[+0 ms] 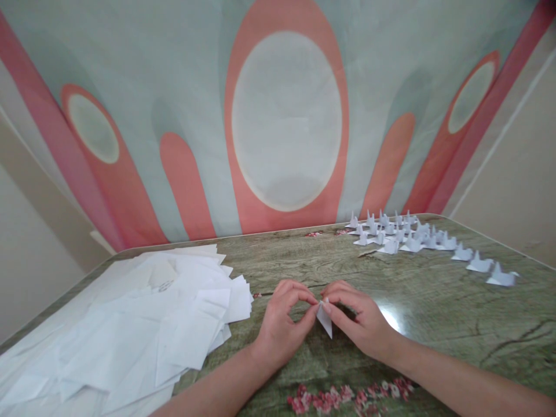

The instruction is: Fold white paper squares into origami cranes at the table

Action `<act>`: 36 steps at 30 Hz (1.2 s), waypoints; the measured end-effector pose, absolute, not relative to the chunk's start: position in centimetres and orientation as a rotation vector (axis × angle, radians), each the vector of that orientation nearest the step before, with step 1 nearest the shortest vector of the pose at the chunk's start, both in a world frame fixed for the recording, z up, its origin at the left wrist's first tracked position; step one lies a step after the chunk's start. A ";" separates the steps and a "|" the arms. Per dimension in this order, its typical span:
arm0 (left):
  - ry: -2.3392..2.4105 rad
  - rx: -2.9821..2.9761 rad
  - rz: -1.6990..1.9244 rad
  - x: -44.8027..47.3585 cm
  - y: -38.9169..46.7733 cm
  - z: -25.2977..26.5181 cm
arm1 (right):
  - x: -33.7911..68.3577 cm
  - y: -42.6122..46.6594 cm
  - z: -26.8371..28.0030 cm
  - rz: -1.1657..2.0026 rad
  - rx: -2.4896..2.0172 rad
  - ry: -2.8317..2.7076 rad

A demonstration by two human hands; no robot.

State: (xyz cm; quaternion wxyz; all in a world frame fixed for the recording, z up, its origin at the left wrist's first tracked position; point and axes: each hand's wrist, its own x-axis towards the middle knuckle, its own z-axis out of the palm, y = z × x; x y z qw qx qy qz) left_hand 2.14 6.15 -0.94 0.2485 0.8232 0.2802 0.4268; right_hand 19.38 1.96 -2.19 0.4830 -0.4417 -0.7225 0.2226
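Observation:
A small folded piece of white paper, pointed at its lower end, is held between my two hands over the middle of the table. My left hand pinches its upper left edge between thumb and fingertips. From the other side, the thumb and index finger of my right hand grip its top right edge. The fingertips of both hands nearly meet at the top of the paper, so the upper folds are hidden.
Loose white paper sheets lie spread in a large heap on the left. Several folded paper birds stand in rows at the back right of the wood-patterned table. A patterned backdrop hangs behind the table's far edge.

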 end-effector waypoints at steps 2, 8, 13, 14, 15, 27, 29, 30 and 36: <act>0.741 2.285 1.153 2.0 6.3 -0.9 | 19.5 2.0 -2.2 0.527 -1.065 -1.767; 0.648 2.532 1.090 1.4 6.6 -0.5 | 19.6 2.2 -2.0 0.478 -1.046 -1.808; 0.615 2.750 1.057 1.2 6.6 0.1 | 19.5 2.2 -2.2 0.475 -1.034 -1.817; 0.616 2.780 1.062 1.2 6.5 0.2 | 19.5 2.2 -2.2 0.475 -1.034 -1.812; 0.616 2.807 1.065 1.2 6.5 0.3 | 19.5 2.1 -2.2 0.476 -1.036 -1.808; 0.633 2.809 1.081 1.1 6.5 -0.1 | 19.3 1.7 -1.5 0.461 -1.032 -1.801; 0.648 2.755 1.084 1.2 6.6 -0.2 | 19.3 1.7 -1.5 0.464 -1.033 -1.793; 0.659 2.719 1.087 1.2 6.6 -0.2 | 19.3 1.8 -1.6 0.469 -1.034 -1.786; 0.676 2.561 1.116 1.4 6.7 -0.6 | 19.6 2.2 -2.1 0.526 -1.062 -1.774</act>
